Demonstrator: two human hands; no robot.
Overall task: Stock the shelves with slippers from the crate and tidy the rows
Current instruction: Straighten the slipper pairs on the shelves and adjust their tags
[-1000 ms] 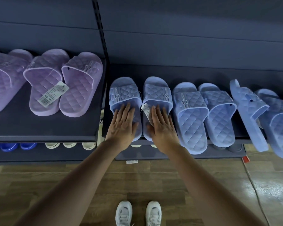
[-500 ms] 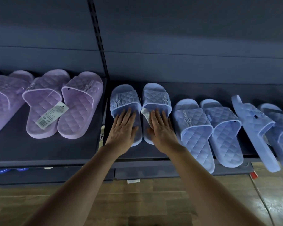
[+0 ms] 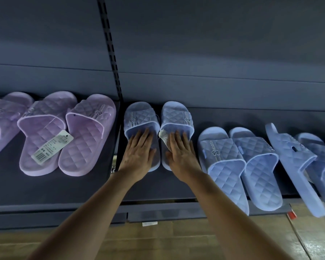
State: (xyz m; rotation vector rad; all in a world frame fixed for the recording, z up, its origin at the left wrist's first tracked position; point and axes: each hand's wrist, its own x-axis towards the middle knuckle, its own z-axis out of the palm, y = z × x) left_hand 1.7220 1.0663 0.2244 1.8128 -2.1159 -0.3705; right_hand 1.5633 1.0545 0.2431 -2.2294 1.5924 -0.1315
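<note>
Pressing flat, my left grip [image 3: 139, 156] lies on the footbed of the left slipper [image 3: 139, 117] and my right grip [image 3: 182, 158] on the right slipper [image 3: 176, 115]. The fingers are straight and slightly spread, pinching nothing. These two blue ones sit on the shelf [image 3: 158, 188] just right of the upright [image 3: 111, 53], toes near the back wall, side by side and nearly touching. A tag [image 3: 163, 136] pokes up between them beside my right fingertips.

They look like moulded foam: light and a bit springy. The quilted footbed should give my palms enough friction to slide them without lifting. I judge a flat push on the heel half is the right hold for squaring. For lifting I would hook the strap, likely the firmest part. Being so light, they could skate or twist under an off-centre push.

The next pair [image 3: 233, 166] to the right lies further forward, heels overhanging the shelf edge, and the tilted slipper [image 3: 293, 166] beyond leans on its side. Those probably want the same push back. Purple slippers [image 3: 68, 136] lie in the left bay.
</note>
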